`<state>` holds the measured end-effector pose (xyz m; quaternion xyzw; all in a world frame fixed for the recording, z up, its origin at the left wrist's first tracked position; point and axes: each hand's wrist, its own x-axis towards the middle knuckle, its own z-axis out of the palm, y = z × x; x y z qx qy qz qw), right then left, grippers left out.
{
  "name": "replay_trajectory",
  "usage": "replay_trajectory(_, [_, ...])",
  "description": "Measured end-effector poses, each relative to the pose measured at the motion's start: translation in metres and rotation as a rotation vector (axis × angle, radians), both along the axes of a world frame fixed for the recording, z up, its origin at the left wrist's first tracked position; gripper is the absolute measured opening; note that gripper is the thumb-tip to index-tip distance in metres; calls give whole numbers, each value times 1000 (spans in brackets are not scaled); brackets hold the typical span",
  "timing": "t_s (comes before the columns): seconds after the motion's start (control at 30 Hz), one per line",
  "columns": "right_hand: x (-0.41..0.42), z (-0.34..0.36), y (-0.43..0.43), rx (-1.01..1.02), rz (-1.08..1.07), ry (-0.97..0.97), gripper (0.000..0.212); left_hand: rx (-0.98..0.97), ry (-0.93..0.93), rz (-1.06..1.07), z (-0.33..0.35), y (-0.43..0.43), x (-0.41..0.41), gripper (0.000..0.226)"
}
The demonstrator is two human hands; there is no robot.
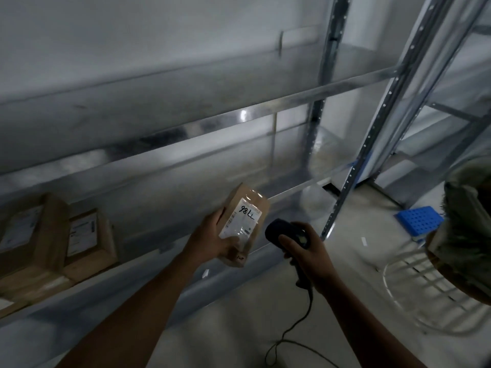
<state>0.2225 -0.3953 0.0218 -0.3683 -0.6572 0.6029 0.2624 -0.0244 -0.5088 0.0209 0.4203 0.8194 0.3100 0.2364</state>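
In the head view, a small cardboard parcel [239, 197] is held up in front of the steel rack [373, 128], above its lower shelf and not resting on it. It is gripped low down by the left hand [212, 241], with the thumb pressed across the bottom of the face and the fingers wrapped behind. This grip leaves the white label [245, 216], marked "98LL" by hand, uncovered. The parcel is tilted so that the label faces up and to the right, apparently so that it can be read by the scanner.

A dark handheld scanner [277, 231] is clasped at its handle by the right hand [310, 258], with the fingers closed around the grip. Its head is brought just beside the parcel's lower right edge and angled toward the label. Whether the trigger is being pressed cannot be told. A black cable [305, 314] is let hang from the handle down to the floor, so the scanner's reach is probably limited by it.

On the same shelf, well to the left, two larger labelled boxes [87, 237] are set side by side with their labels turned outward. This suggests that scanned goods are stored there. A blue perforated crate [419, 220] and a white wire basket [414, 285] are left on the floor at the right, near the scanner hand. The scan is judged to be in hand, with shelving not yet done.
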Motion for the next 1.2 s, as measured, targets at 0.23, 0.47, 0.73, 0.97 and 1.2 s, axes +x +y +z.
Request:
replay_trajectory(0.23, [45, 9, 50, -48, -258, 51, 35, 155, -182, -60, 16, 65, 49, 91])
replay_trajectory(0.47, [101, 24, 99, 23, -383, 52, 40, 305, -289, -121, 34, 137, 125, 89])
replay_trajectory(0.73, [167, 35, 146, 62, -570, 42, 38, 360, -363, -232, 37, 217, 197, 83])
replay_trajectory(0.97, [210, 33, 194, 87, -776, 18, 49, 356, -465, -409, 30, 306, 237, 85])
replay_trajectory(1.2, [233, 51, 252, 126, -986, -19, 46, 354, -555, -623, 30, 412, 265, 85])
